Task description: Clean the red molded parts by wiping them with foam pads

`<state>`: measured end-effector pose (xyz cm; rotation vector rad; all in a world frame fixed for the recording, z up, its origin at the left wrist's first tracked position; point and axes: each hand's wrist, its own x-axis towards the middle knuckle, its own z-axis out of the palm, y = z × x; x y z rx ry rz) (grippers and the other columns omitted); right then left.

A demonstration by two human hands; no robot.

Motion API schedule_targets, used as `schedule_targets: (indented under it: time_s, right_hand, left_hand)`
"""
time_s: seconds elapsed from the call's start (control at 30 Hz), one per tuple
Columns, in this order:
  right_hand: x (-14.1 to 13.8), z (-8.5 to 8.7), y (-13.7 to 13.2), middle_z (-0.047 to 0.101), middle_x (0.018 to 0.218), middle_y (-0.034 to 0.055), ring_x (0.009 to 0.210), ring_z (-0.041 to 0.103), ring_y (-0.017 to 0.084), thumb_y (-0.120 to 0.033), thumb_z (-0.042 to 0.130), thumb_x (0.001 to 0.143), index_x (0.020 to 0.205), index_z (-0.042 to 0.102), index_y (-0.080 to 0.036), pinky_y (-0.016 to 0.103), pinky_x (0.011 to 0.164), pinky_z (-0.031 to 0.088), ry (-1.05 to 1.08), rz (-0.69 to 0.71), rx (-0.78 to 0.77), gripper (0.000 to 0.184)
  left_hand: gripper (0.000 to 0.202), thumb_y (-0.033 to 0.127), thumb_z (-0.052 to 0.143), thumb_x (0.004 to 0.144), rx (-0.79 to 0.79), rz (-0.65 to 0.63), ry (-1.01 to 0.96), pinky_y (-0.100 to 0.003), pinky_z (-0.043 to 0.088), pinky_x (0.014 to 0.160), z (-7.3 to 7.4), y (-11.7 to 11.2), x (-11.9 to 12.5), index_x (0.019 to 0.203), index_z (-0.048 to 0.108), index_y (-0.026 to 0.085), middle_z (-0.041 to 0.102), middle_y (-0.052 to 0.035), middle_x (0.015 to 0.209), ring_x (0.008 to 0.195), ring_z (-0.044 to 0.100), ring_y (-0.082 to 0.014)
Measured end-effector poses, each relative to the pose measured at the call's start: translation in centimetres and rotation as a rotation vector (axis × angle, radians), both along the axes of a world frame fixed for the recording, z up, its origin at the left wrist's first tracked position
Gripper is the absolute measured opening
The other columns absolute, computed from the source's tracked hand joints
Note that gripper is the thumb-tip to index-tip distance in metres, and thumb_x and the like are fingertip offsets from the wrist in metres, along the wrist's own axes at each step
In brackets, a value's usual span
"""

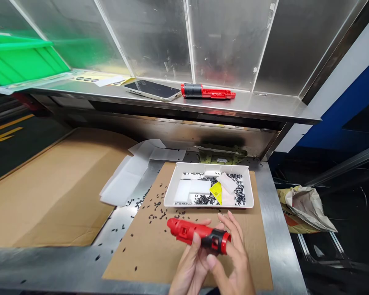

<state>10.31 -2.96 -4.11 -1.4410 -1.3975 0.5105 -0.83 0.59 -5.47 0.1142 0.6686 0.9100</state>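
Observation:
Both of my hands hold a red plastic housing (184, 230) with a black band near its right end, above a cardboard sheet (147, 250). My left hand (190, 266) grips it from below, thumb on its middle. My right hand (233, 258) closes round the black and red end, with its fingers behind the part. Just beyond lies a white tray (172, 192) with several small black pieces, white foam pads and a yellow tag. More black pieces are scattered over the cardboard and the metal bench.
A steel shelf (264, 107) at the back carries a phone (152, 89) and a second red and black housing (207, 92). White foam sheets (126, 180) lie left of the tray, on a large cardboard sheet (43, 192). A green bin (18, 61) stands upper left; a crumpled bag (304, 209) lies right.

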Motion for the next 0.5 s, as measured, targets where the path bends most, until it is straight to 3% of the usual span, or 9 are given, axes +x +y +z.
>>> schedule_targets:
  time_s: [0.13,0.27,0.37,0.5]
  right_hand:
    - [0.2,-0.1,0.3,0.055,0.136,0.0067,0.140,0.031,0.032,-0.027,0.052,0.089,0.094,0.072,-0.026,0.053,0.104,0.043,-0.102,-0.010,0.096,0.021]
    - [1.2,-0.4,0.6,0.060,0.127,0.0071,0.136,0.036,0.033,-0.017,0.061,0.081,0.079,0.069,-0.025,0.054,0.099,0.046,-0.246,-0.036,0.210,0.011]
    - [1.2,-0.3,1.0,0.060,0.125,0.0075,0.134,0.038,0.034,-0.015,0.065,0.077,0.078,0.066,-0.024,0.057,0.099,0.045,-0.300,-0.031,0.254,0.010]
    - [0.5,0.0,1.6,0.063,0.122,0.0077,0.132,0.043,0.034,-0.016,0.063,0.080,0.082,0.062,-0.024,0.061,0.103,0.038,-0.304,-0.074,0.279,0.008]
  left_hand:
    - [0.040,0.046,0.075,0.075,-0.026,-0.057,-0.053,-0.029,0.052,0.086,0.5,0.6,0.0,0.110,0.070,0.026,0.075,-0.0066,0.098,0.101,0.068,-0.0234]
    - [0.040,0.045,0.079,0.071,-0.076,-0.082,-0.135,-0.022,0.054,0.072,1.0,1.3,0.0,0.105,0.073,0.026,0.076,-0.0067,0.090,0.086,0.071,-0.0187]
    - [0.036,0.041,0.085,0.064,-0.117,-0.088,-0.170,-0.019,0.053,0.068,1.2,1.6,0.1,0.096,0.076,0.028,0.076,-0.0060,0.087,0.079,0.071,-0.0165]
    - [0.039,0.044,0.084,0.065,-0.097,-0.089,-0.113,-0.019,0.053,0.067,0.9,1.9,0.1,0.099,0.075,0.028,0.076,-0.0055,0.086,0.078,0.070,-0.0171]
